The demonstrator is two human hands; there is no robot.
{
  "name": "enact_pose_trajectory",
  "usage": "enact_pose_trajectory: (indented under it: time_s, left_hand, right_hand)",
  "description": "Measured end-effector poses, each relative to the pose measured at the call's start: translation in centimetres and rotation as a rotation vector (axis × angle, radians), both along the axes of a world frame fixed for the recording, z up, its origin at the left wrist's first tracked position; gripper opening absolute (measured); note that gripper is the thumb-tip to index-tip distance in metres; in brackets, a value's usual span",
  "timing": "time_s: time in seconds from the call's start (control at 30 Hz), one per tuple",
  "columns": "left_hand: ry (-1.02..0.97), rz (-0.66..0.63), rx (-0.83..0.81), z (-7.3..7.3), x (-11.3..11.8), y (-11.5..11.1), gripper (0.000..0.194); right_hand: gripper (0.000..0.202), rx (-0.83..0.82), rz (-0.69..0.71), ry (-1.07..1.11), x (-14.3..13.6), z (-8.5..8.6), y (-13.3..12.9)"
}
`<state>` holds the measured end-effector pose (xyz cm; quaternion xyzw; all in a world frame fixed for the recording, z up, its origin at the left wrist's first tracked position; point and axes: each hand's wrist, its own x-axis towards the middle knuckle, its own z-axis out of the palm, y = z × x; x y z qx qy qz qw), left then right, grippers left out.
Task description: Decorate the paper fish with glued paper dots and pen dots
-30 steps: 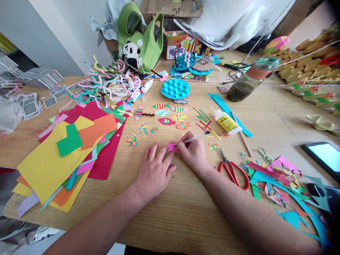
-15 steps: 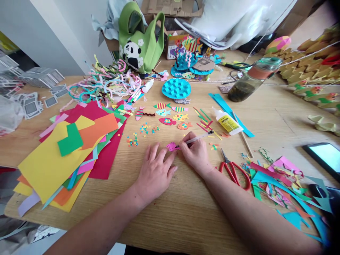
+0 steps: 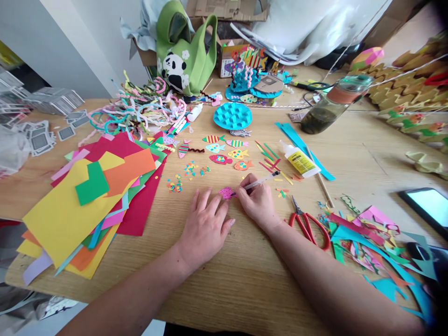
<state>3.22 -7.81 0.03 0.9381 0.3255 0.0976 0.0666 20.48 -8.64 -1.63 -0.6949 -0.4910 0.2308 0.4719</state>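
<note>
A small magenta paper fish [image 3: 227, 192] with dark dots lies on the wooden table. My right hand [image 3: 257, 200] grips a pen [image 3: 261, 180], its tip down at the fish's tail end. My left hand [image 3: 206, 224] lies flat with spread fingers, fingertips at the fish's lower left edge. Just beyond are several decorated paper fish, among them a yellow one [image 3: 238, 154] and a red one [image 3: 220, 159]. Left of the magenta fish are little piles of paper dots [image 3: 175, 185] and paper bits [image 3: 191, 170]. Thin paper strips [image 3: 269, 158] lie beyond my right hand.
Red-handled scissors [image 3: 306, 224] lie beside my right forearm, near paper scraps [image 3: 374, 242]. A glue bottle [image 3: 300, 159] rests by a wooden stick [image 3: 324, 184]. Coloured paper sheets [image 3: 70, 210] are stacked at left. Farther back are a blue bumpy disc [image 3: 232, 116], a jar [image 3: 332, 105] and pipe cleaners [image 3: 140, 109].
The pen has tilted very slightly at the fish's tail end. Both hands stay almost where they were.
</note>
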Motion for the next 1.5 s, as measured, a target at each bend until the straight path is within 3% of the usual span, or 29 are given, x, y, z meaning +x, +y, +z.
enact_pose_trajectory:
  time_s: [1.5]
  left_hand:
    - [-0.011,0.002,-0.017,-0.20,-0.02,0.03,0.043]
  right_hand:
    - [0.009,-0.022,0.017,-0.054,-0.09,0.45,0.04]
